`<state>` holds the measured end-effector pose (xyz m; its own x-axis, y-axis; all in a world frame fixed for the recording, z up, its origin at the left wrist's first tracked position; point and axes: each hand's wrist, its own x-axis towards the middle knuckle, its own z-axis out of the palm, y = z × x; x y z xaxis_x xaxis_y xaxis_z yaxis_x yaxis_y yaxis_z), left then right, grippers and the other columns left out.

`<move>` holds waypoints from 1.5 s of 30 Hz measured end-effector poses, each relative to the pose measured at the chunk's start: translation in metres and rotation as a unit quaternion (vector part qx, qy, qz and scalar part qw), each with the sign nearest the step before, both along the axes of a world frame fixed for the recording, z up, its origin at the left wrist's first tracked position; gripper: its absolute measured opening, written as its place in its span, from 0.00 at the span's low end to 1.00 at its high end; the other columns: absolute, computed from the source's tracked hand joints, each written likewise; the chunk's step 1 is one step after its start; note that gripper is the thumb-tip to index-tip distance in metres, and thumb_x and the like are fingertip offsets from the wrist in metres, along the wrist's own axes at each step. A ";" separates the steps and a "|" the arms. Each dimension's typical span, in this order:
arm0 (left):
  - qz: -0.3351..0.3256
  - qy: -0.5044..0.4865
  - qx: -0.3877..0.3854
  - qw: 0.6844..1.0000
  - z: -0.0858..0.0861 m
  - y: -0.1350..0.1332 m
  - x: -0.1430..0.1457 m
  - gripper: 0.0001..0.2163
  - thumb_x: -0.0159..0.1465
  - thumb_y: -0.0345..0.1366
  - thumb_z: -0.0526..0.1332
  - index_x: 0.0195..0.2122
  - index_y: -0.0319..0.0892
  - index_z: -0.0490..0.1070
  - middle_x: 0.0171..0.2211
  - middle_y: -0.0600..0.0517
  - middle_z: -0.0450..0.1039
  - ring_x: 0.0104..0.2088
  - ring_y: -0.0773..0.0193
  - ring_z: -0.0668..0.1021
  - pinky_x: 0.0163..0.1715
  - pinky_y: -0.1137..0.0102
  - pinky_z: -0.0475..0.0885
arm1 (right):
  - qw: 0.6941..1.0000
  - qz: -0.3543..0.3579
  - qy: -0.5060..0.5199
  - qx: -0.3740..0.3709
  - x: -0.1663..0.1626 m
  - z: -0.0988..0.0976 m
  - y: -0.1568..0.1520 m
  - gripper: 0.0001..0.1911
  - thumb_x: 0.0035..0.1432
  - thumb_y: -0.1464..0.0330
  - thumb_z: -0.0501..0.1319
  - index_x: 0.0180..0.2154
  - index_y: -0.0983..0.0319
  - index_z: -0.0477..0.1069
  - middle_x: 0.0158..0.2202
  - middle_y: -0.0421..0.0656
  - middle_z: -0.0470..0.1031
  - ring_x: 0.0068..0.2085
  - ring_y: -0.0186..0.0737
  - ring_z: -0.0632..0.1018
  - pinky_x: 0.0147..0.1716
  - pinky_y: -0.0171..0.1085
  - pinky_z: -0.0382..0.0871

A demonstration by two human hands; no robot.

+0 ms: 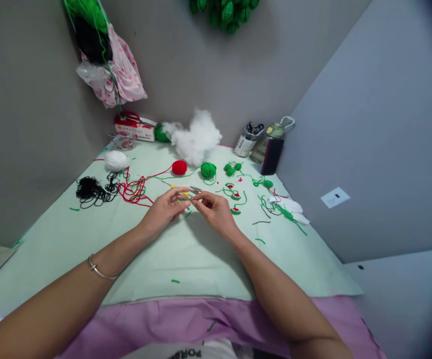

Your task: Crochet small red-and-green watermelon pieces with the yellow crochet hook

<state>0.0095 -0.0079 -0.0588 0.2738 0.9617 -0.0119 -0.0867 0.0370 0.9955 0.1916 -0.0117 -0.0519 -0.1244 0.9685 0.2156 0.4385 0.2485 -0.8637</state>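
Observation:
My left hand [165, 208] and my right hand [214, 208] meet over the middle of the pale green table cover [186, 254], fingertips pinched together. Between them sits a small green yarn piece [184, 199], too small to make out clearly. Just beyond the fingertips lie small thread snips [194, 190] and a yellow-handled crochet hook [176, 188]. A red yarn ball [179, 167] and a green yarn ball [208, 170] rest farther back, their strands trailing toward my hands. A silver bangle [98, 269] circles my left wrist.
White stuffing [197, 137], a white yarn ball [116, 160], black yarn [89, 190] and tangled red yarn [135, 191] lie at the back left. Small green crocheted pieces [233, 192] scatter right. A tool jar [246, 142], bottle [270, 137] and dark phone [272, 155] stand by the right wall.

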 end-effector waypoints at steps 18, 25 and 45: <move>-0.059 0.051 -0.074 0.994 -0.004 0.001 0.000 0.24 0.53 0.47 0.73 0.48 0.42 0.77 0.28 0.55 0.74 0.26 0.68 0.71 0.28 0.72 0.63 | 0.906 0.039 0.393 -0.153 0.009 0.015 0.007 0.16 0.47 0.59 0.75 0.33 0.61 0.74 0.34 0.40 0.82 0.25 0.27 0.73 0.26 0.31 0.71; -0.074 0.030 -0.086 0.993 -0.003 0.002 0.002 0.20 0.50 0.46 0.74 0.40 0.40 0.75 0.27 0.55 0.74 0.23 0.72 0.69 0.26 0.73 0.62 | 0.886 0.022 0.438 -0.150 0.014 0.012 0.013 0.17 0.45 0.61 0.76 0.32 0.61 0.73 0.34 0.40 0.83 0.24 0.25 0.72 0.25 0.27 0.71; -0.108 0.058 -0.044 0.991 -0.003 0.000 0.002 0.16 0.53 0.49 0.71 0.30 0.40 0.75 0.26 0.55 0.70 0.24 0.70 0.68 0.27 0.72 0.63 | 0.886 0.031 0.444 -0.133 0.032 0.030 0.015 0.17 0.50 0.60 0.73 0.32 0.60 0.69 0.24 0.35 0.75 0.19 0.25 0.65 0.17 0.25 0.62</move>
